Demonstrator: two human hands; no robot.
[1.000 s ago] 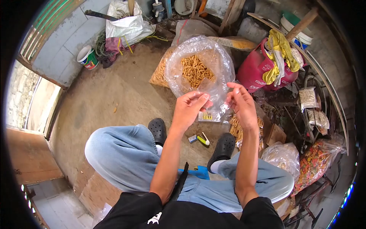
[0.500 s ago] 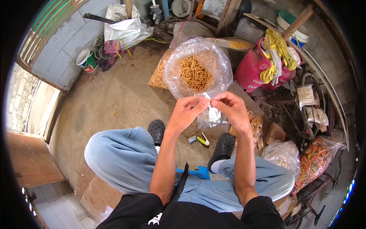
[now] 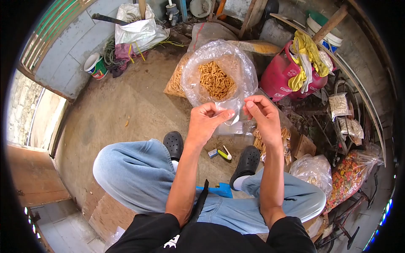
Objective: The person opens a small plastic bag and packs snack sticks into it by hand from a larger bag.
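Note:
My left hand (image 3: 206,120) pinches a small clear plastic bag (image 3: 231,116) between thumb and fingers. To its right, my right hand (image 3: 262,114) has thumb and forefinger closed together; whether they grip anything is too small to tell. Just beyond both hands stands a large clear bag (image 3: 190,80), its mouth wide, with brown stick-shaped snacks (image 3: 216,82) inside. More clear plastic packaging (image 3: 240,127) lies below the hands. On the floor between my feet are a green-and-white cutter-like tool (image 3: 225,154) and a small blue-and-white box (image 3: 212,153).
Filled packs of snack sticks (image 3: 287,143) lie by my right foot. Pink gas cylinders (image 3: 276,78) with yellow gloves (image 3: 306,46) stand at the back right. A bag of colourful snacks (image 3: 348,175) leans at the right. A white-and-green bucket (image 3: 96,67) sits back left.
My hands, touching before, have drawn apart. The right hand has moved right and slightly up, while the small bag stays with the left.

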